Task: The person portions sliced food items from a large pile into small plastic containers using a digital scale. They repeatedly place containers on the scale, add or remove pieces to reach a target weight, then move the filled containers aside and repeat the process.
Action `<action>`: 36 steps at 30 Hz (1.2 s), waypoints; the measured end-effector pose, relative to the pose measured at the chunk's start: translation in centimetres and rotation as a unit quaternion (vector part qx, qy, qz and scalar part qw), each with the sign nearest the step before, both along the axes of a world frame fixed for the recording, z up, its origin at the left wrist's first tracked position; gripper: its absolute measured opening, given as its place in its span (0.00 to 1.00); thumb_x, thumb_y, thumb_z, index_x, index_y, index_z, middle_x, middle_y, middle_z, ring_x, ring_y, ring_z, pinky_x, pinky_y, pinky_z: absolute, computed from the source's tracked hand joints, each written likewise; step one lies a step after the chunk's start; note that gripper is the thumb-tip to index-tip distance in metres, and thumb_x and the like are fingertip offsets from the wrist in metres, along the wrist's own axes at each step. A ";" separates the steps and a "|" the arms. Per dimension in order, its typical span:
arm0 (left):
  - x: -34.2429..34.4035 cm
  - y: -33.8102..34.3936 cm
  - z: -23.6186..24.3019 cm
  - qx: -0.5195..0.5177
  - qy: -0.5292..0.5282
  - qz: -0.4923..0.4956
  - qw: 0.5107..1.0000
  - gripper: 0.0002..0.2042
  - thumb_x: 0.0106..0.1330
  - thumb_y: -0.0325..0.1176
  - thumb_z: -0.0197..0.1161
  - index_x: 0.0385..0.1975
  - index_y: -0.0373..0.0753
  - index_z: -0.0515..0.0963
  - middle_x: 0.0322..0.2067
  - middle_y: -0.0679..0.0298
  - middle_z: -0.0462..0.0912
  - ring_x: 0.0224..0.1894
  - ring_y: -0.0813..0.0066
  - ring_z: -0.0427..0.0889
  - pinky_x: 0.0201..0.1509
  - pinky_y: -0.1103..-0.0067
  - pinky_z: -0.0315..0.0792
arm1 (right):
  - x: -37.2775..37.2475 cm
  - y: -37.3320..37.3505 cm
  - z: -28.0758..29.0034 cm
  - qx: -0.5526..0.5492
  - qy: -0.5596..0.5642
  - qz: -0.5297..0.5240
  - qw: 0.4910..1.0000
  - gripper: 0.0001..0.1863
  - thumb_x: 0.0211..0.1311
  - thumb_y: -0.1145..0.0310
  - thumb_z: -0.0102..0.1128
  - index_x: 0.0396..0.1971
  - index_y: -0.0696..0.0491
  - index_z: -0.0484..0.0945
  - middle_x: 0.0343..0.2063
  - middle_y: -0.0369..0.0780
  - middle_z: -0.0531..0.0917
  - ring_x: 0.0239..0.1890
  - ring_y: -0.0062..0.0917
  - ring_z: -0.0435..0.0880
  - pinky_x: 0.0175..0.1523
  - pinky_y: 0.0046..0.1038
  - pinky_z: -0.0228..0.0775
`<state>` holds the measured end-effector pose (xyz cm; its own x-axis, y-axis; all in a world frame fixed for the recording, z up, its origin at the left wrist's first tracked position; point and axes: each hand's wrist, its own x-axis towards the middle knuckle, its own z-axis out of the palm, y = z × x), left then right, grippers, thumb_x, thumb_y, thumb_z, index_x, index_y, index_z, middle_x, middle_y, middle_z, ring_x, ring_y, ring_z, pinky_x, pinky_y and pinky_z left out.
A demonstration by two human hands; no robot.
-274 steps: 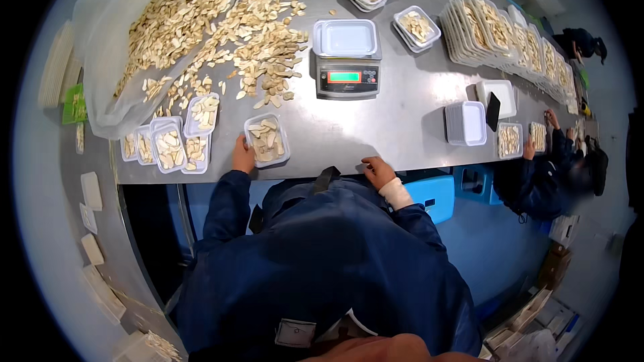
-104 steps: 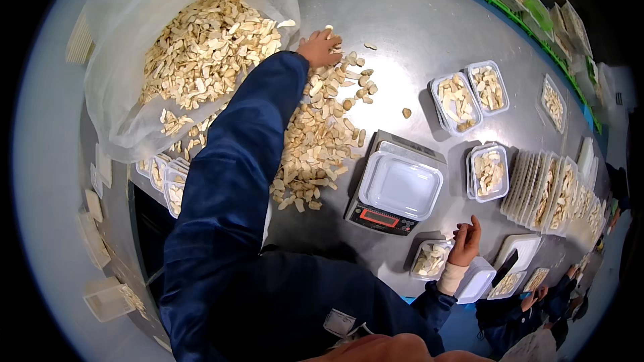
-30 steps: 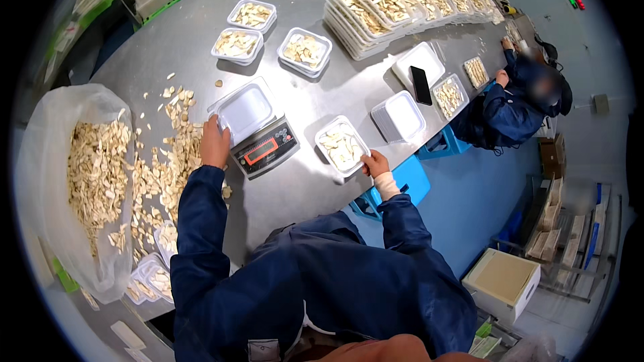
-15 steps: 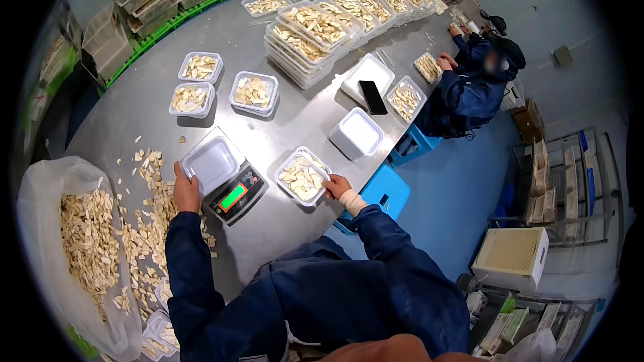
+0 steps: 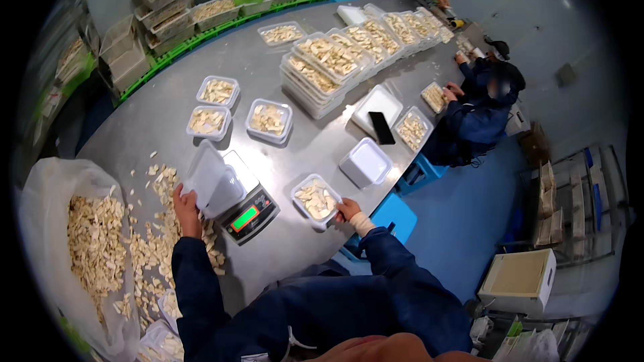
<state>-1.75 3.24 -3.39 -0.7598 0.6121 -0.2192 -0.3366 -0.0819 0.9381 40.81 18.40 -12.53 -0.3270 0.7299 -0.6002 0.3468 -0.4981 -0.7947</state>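
Note:
My left hand (image 5: 187, 209) grips the near-left edge of an empty white plastic tray (image 5: 204, 173), tilted up on its side. Beneath its right part, another empty tray (image 5: 231, 188) sits on the digital scale (image 5: 253, 216), whose display glows green. My right hand (image 5: 347, 210) pinches the right rim of a white tray of pale dried slices (image 5: 314, 198), which rests on the metal table. Loose slices (image 5: 157, 245) lie in a heap around my left forearm.
A large clear bag of slices (image 5: 97, 248) stands at the left. Filled trays (image 5: 268, 119) and stacked trays (image 5: 325, 70) are farther off. Near the right edge are an empty tray stack (image 5: 366, 161) and a phone (image 5: 381, 127). A co-worker (image 5: 479, 104) sits beyond, by blue stools (image 5: 392, 211).
The empty tray in my left hand has tipped up, baring another tray on the scale. My right hand still holds the filled tray's rim. The whole view has shifted slightly.

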 end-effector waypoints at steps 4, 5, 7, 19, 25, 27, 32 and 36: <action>-0.4 -1.6 0.1 0.066 -0.104 0.023 0.992 0.19 0.60 0.30 0.52 0.52 0.37 0.60 0.37 0.63 0.73 0.36 0.76 0.74 0.35 0.82 0.71 | 0.0 0.9 2.0 0.009 -0.012 0.002 1.000 0.09 0.55 0.71 0.45 0.33 0.60 0.68 0.15 0.42 0.77 0.09 0.24 0.74 0.11 0.22 0.63; -0.6 -1.9 -0.5 0.084 -0.126 0.036 0.988 0.17 0.61 0.31 0.51 0.50 0.38 0.62 0.37 0.63 0.73 0.36 0.75 0.75 0.35 0.82 0.72 | 0.2 1.2 2.2 0.012 -0.011 0.001 1.000 0.09 0.55 0.71 0.45 0.32 0.60 0.68 0.15 0.42 0.77 0.10 0.24 0.74 0.11 0.22 0.63; -1.9 -3.4 -1.7 0.117 -0.223 0.031 0.967 0.13 0.61 0.30 0.51 0.45 0.37 0.66 0.35 0.62 0.74 0.36 0.75 0.75 0.34 0.83 0.72 | 0.2 1.1 1.9 0.011 0.000 -0.023 1.000 0.09 0.54 0.71 0.46 0.32 0.60 0.69 0.15 0.42 0.77 0.10 0.25 0.74 0.12 0.23 0.64; -1.0 -6.9 0.1 0.222 -0.410 0.028 0.884 0.06 0.64 0.29 0.45 0.35 0.33 0.65 0.28 0.59 0.67 0.30 0.71 0.68 0.32 0.81 0.68 | -5.6 4.2 8.7 0.094 0.053 0.098 0.989 0.08 0.56 0.70 0.45 0.30 0.59 0.70 0.14 0.41 0.76 0.12 0.20 0.73 0.16 0.19 0.65; 0.7 -5.7 0.3 0.196 -0.397 0.058 0.895 0.09 0.63 0.28 0.46 0.38 0.32 0.68 0.29 0.59 0.70 0.31 0.73 0.70 0.33 0.82 0.69 | -14.4 5.7 12.6 0.082 0.119 0.189 0.971 0.10 0.57 0.71 0.44 0.35 0.60 0.70 0.18 0.41 0.77 0.16 0.20 0.75 0.20 0.18 0.66; 0.9 -5.3 -0.1 0.185 -0.408 0.086 0.890 0.09 0.63 0.29 0.46 0.37 0.31 0.69 0.31 0.58 0.71 0.33 0.72 0.71 0.36 0.80 0.69 | -17.7 5.4 13.3 0.089 0.120 0.203 0.968 0.11 0.57 0.71 0.44 0.38 0.61 0.67 0.20 0.42 0.77 0.17 0.22 0.76 0.20 0.19 0.66; 0.9 -4.2 -0.9 0.168 -0.416 0.103 0.888 0.10 0.64 0.28 0.42 0.38 0.30 0.68 0.32 0.56 0.71 0.34 0.70 0.71 0.39 0.78 0.69 | -23.8 5.2 12.2 0.109 0.130 0.253 0.952 0.12 0.58 0.73 0.43 0.41 0.62 0.64 0.24 0.45 0.77 0.19 0.26 0.79 0.20 0.21 0.72; 0.7 -4.0 -1.2 0.152 -0.416 0.123 0.888 0.10 0.64 0.27 0.41 0.39 0.30 0.68 0.33 0.56 0.71 0.34 0.70 0.71 0.39 0.78 0.69 | -26.2 4.3 10.4 0.127 0.163 0.230 0.951 0.18 0.58 0.75 0.41 0.50 0.61 0.60 0.29 0.45 0.76 0.22 0.27 0.80 0.22 0.21 0.73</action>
